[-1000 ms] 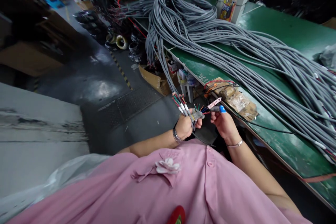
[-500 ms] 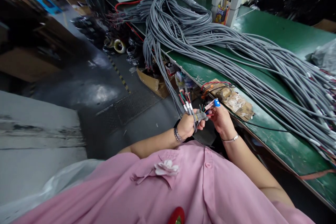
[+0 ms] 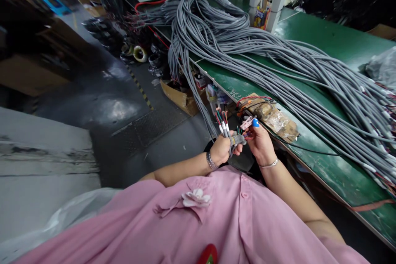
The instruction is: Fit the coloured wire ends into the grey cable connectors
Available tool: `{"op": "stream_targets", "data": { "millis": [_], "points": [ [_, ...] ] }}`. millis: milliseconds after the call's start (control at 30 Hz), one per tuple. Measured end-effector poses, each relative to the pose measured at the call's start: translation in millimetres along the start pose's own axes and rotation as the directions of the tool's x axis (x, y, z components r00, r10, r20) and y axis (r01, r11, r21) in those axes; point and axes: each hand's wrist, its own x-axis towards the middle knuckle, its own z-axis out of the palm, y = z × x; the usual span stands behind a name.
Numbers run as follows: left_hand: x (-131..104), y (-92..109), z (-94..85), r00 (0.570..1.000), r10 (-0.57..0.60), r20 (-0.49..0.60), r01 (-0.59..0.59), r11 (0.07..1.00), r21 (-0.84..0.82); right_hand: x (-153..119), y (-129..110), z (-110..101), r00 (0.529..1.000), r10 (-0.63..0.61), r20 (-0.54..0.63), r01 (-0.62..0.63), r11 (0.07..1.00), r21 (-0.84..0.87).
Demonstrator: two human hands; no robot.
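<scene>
My left hand (image 3: 221, 149) is closed around several grey cables (image 3: 225, 131), whose stripped ends show thin coloured wires and white bands pointing up. A grey covering with a yellow band (image 3: 235, 139) wraps its thumb. Close by on the right, my right hand (image 3: 261, 144) has its fingers closed near fine wire ends (image 3: 246, 136) at the tip of that covered thumb. A blue cover (image 3: 255, 122) sits on the right thumb, and a small pink-and-white piece (image 3: 246, 123) is pinched beside it; its kind is unclear.
Long bundles of grey cable (image 3: 213, 45) lie over the green table (image 3: 312, 29) and hang off its near edge. A taped cardboard piece (image 3: 278, 121) with wires rests at that edge. Below stands an open carton (image 3: 176, 97). A white cabinet (image 3: 46, 148) is at the left.
Both hands have come slightly closer together, the left shifting a little right. The pink-and-white piece shows more fully beside the right thumb. The left hand keeps hold of the cables.
</scene>
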Motion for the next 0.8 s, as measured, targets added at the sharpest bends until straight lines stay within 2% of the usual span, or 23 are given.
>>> {"op": "stream_targets", "data": {
  "millis": [167, 300, 500, 700, 800],
  "points": [
    [-6, 1, -0.8, 0.999, 0.033, -0.012, -0.034, 0.999, -0.025, 0, 0, -3, 0.995, 0.097, -0.035, -0.094, 0.993, 0.074],
    [-12, 1, -3.6, 0.999, 0.044, -0.006, -0.044, 0.999, -0.027, 2, -2, -5, 0.979, 0.202, 0.011, -0.202, 0.977, 0.071],
    [-12, 4, -5.9, 0.997, 0.061, -0.043, -0.063, 0.997, -0.051, 0, -1, -2, 0.996, 0.086, -0.001, -0.086, 0.996, 0.025],
    [-5, 4, -5.7, 0.996, 0.077, -0.039, -0.080, 0.994, -0.071, 2, 2, -5, 0.993, 0.095, -0.071, -0.095, 0.995, 0.008],
    [-2, 2, -6.9, 0.995, 0.094, -0.032, -0.096, 0.992, -0.083, 2, -1, -5, 0.995, 0.089, -0.054, -0.087, 0.996, 0.035]
  ]
}}
